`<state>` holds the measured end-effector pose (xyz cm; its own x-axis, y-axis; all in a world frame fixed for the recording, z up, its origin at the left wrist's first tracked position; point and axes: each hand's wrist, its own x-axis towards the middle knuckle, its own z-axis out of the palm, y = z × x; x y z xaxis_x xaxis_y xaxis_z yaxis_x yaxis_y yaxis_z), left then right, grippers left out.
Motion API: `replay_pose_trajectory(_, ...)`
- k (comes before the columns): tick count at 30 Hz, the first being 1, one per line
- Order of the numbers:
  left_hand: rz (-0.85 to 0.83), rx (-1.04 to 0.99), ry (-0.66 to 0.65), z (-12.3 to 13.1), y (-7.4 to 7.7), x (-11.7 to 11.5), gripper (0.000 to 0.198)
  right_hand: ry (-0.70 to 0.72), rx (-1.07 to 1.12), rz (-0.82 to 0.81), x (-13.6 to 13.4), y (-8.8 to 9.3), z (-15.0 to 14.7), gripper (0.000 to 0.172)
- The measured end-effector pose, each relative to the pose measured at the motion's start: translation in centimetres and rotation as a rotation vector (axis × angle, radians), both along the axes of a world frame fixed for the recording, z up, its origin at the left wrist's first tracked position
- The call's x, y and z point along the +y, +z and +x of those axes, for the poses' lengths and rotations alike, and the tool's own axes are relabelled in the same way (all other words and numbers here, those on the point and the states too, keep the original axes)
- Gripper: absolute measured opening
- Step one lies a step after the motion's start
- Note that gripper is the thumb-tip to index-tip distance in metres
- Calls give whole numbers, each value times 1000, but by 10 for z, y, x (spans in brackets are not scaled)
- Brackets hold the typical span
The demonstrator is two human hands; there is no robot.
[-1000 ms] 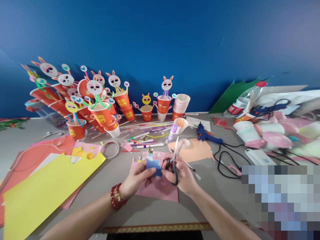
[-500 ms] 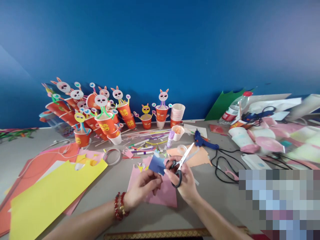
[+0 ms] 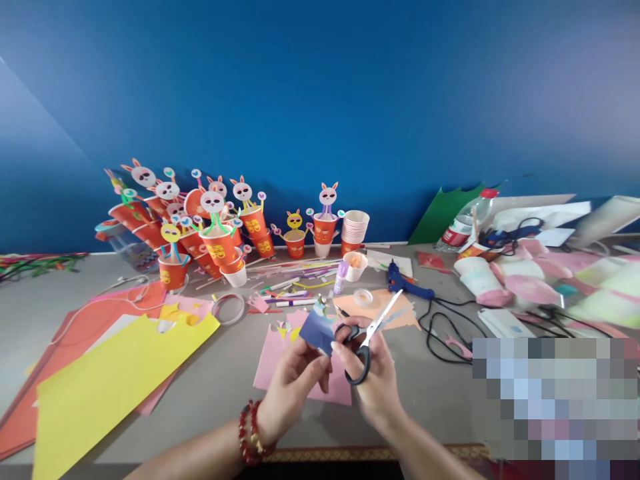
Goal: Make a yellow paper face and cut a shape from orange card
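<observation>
Between the thumb and fingers of my left hand (image 3: 299, 381) is a small piece of dark blue paper (image 3: 319, 331), raised above a pink sheet (image 3: 267, 370) on the table. My right hand (image 3: 373, 380) has the black-handled scissors (image 3: 379, 325) hooked in its fingers, with the blades pointing up and away to the right. Its thumb and fingertips are close to the right edge of the blue paper; I cannot tell whether they touch it. Yellow paper scraps (image 3: 285, 332) lie on the pink sheet just beyond my left hand.
A yellow sheet (image 3: 125, 380) covers orange sheets at left. Orange cups (image 3: 220, 250) with rabbit figures stand along the wall. A blue glue gun (image 3: 407, 283), a glue stick (image 3: 341, 277) and a tape roll (image 3: 229, 309) lie beyond my hands. Black cables (image 3: 435, 333) curl at right.
Both hands have come slightly nearer the table's front edge, still holding the blue paper and the scissors. The view has shifted slightly, moving the cups and yellow sheet to the right.
</observation>
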<state>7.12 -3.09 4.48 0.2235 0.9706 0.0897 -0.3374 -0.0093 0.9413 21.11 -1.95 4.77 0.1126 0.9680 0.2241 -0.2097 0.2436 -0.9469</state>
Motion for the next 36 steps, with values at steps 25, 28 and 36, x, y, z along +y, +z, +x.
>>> replay_pose_trajectory(25,-60,74,57,-6,-3,5,33,-21,-208,65,-4,1,2,26)
replay_pose_trajectory(28,-63,65,87,-11,2,7,33,192,-268,-18,-8,-3,23,27)
replay_pose_trajectory(36,-116,-3,119,-17,0,15,26,577,-411,-250,-27,-6,51,38)
